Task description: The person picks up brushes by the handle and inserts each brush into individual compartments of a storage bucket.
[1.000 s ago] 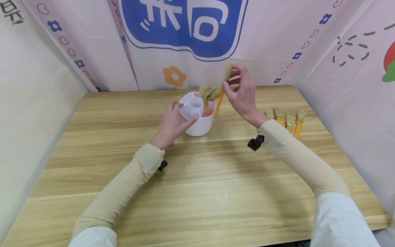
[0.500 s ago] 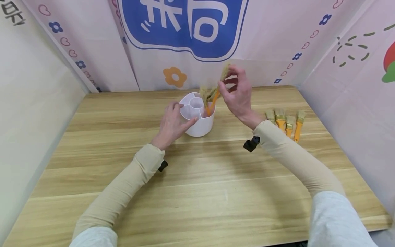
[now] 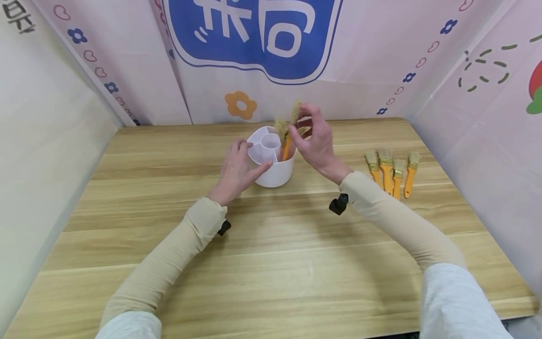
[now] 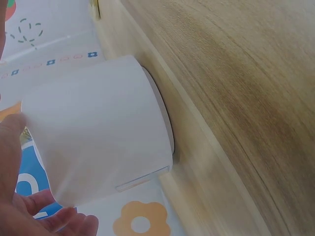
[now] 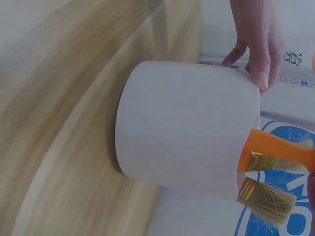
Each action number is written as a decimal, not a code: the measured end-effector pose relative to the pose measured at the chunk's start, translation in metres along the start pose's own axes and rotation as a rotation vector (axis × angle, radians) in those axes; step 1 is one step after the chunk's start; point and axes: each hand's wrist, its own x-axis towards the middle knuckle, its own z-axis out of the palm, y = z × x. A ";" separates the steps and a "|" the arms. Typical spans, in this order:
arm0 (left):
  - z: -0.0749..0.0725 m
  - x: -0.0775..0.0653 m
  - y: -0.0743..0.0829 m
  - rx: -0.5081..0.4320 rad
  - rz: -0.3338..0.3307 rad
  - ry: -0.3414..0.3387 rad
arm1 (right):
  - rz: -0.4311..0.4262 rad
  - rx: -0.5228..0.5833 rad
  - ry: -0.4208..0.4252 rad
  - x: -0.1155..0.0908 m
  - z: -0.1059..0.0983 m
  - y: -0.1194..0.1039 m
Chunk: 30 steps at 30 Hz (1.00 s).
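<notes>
A white round desk organizer (image 3: 275, 176) with several compartments stands on the wooden table. My left hand (image 3: 237, 167) grips its rim from the left, thumb at the near edge and fingers farther back. My right hand (image 3: 315, 141) pinches a paintbrush (image 5: 278, 146) near its bristle end. That brush's orange handle points down into the right compartment; its lower tip is hidden by the wall. Other paintbrushes (image 5: 270, 201) stand in the same compartment, bristles up, partly hidden behind my right hand in the head view.
Several orange-handled paintbrushes (image 3: 386, 169) lie on the table (image 3: 271, 263) at the right, beyond my right forearm, bristles toward the back. A printed backdrop (image 3: 360, 61) rises behind the table, with side walls left and right.
My right hand has moved left and then down with the paintbrush, whose handle went from beside the organizer into its right compartment. The left hand has stayed on the rim.
</notes>
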 end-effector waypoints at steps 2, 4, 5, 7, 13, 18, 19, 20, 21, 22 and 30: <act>0.000 0.000 0.000 0.000 0.000 -0.003 | 0.000 -0.003 -0.006 -0.002 0.002 0.000; -0.001 0.000 0.000 0.002 0.001 -0.006 | 0.003 -0.005 -0.011 -0.004 0.003 0.001; -0.001 0.000 0.000 0.001 0.001 -0.006 | 0.004 -0.007 -0.014 -0.005 0.004 0.001; -0.001 0.000 0.000 0.001 0.003 -0.006 | 0.008 -0.014 -0.019 -0.007 0.006 0.001; 0.000 0.000 -0.001 -0.004 0.000 -0.004 | -0.017 -0.043 -0.052 -0.013 0.010 0.004; -0.001 0.000 0.000 -0.009 -0.012 -0.015 | -0.019 -0.077 -0.086 -0.019 0.014 0.006; -0.001 0.000 0.000 -0.009 -0.014 -0.016 | -0.020 -0.085 -0.089 -0.020 0.014 0.006; -0.001 0.000 0.000 -0.009 -0.015 -0.017 | -0.020 -0.095 -0.092 -0.021 0.015 0.006; -0.001 0.000 0.000 -0.009 -0.014 -0.017 | -0.021 -0.108 -0.096 -0.022 0.015 0.006; -0.001 0.000 0.001 -0.007 -0.014 -0.017 | -0.018 -0.123 -0.101 -0.023 0.016 0.006; -0.002 -0.001 0.001 -0.011 0.003 0.004 | 0.009 -0.208 -0.139 -0.032 0.021 0.008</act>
